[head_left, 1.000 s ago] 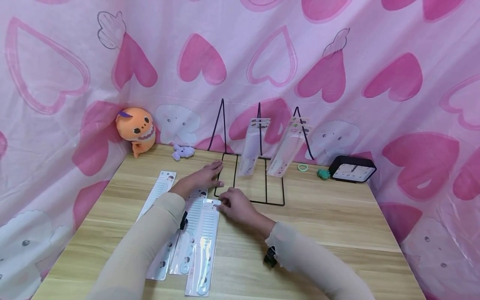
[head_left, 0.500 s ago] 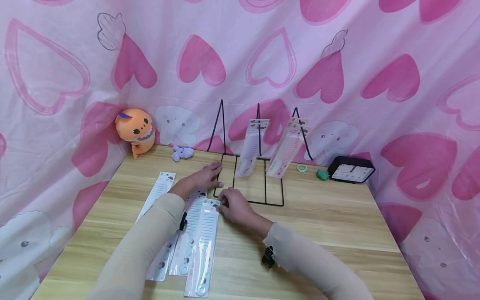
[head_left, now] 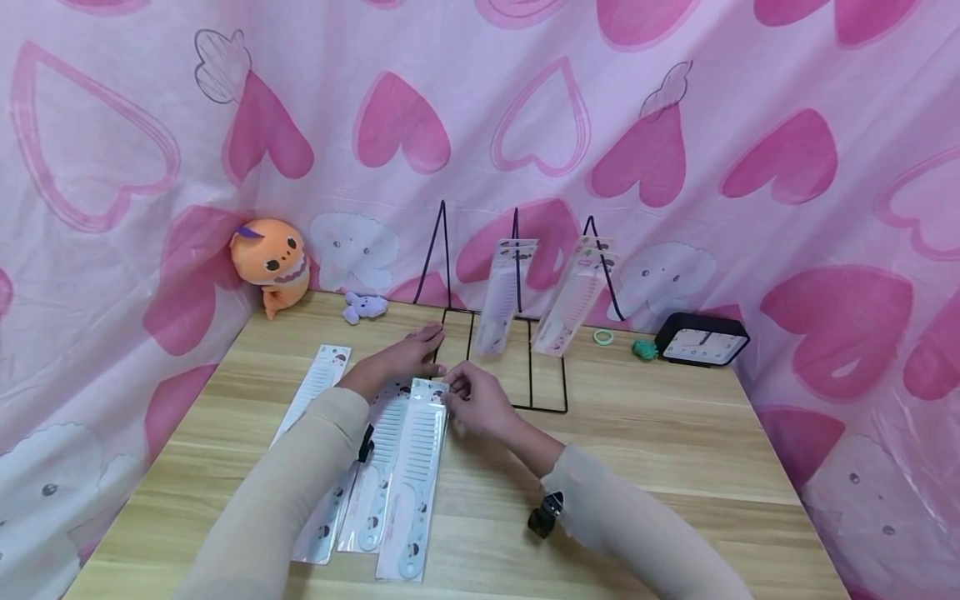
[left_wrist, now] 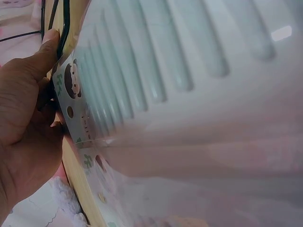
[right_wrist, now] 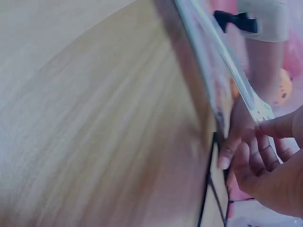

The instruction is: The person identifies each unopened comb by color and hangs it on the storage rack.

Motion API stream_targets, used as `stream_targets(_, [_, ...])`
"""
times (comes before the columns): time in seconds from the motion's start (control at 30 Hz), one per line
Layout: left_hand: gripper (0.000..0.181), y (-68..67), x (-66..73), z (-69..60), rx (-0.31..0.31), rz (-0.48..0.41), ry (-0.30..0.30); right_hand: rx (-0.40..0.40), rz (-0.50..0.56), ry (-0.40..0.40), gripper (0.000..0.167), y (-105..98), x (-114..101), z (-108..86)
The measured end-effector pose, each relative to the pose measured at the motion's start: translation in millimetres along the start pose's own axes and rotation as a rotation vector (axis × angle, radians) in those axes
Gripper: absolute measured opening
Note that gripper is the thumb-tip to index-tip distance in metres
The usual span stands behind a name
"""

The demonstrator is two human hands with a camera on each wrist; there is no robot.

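Three packaged light-blue combs lie side by side on the left of the table. At the top corner of the rightmost comb package (head_left: 415, 483), my right hand (head_left: 483, 407) pinches its edge between thumb and fingers; the right wrist view shows that package (right_wrist: 236, 75) raised off the table. My left hand (head_left: 405, 354) rests at the left side of the black wire rack (head_left: 530, 375), thumb and fingers spread against its base. The middle package (head_left: 367, 500) and left package (head_left: 311, 392) lie partly under my left arm. Pink comb packages (head_left: 573, 300) and purple ones (head_left: 504, 292) hang on the rack.
Along the back stand an orange plush toy (head_left: 272, 258), a small purple toy (head_left: 365, 307) and a black clock (head_left: 705, 340). A pale green ring (head_left: 603, 337) and a green object (head_left: 644, 349) lie between rack and clock. The rack's left prong (head_left: 447, 250) bears no package.
My right hand has moved slightly up and right with the top of the rightmost package, which has shifted and lifted. My left hand stays at the rack.
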State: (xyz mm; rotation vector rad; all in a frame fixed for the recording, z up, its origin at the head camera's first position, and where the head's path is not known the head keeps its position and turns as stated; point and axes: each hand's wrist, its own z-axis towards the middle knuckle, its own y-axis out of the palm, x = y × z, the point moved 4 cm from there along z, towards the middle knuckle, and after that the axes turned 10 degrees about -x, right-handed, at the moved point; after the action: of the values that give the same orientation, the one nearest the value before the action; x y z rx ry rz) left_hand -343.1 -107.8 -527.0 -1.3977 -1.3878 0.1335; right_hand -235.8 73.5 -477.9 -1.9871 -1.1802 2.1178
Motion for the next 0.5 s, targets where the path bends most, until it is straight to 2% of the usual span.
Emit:
stream_targets(0.13, [0.084, -1.0, 8.6, -7.7, 0.001, 0.018, -0.021, 0.052, 0.22, 0.021, 0.015, -10, -9, -8.0])
stream_targets(0.27, [0.079, -0.3, 11.2, -8.3, 0.012, 0.039, -0.021, 0.114, 0.425, 0.037, 0.016, -21, -18, -15.4])
stream_targets(0.37, [0.077, -0.3, 12.2, -7.3, 0.025, 0.028, -0.003, 0.16, 0.502, 0.041, 0.014, -29, -27, -19.4])
stream_targets(0.5, [0.076, 0.5, 8.5, -4.9, 0.034, -0.066, -0.001, 0.2, 0.553, 0.012, 0.014, -40, -42, -24.0])
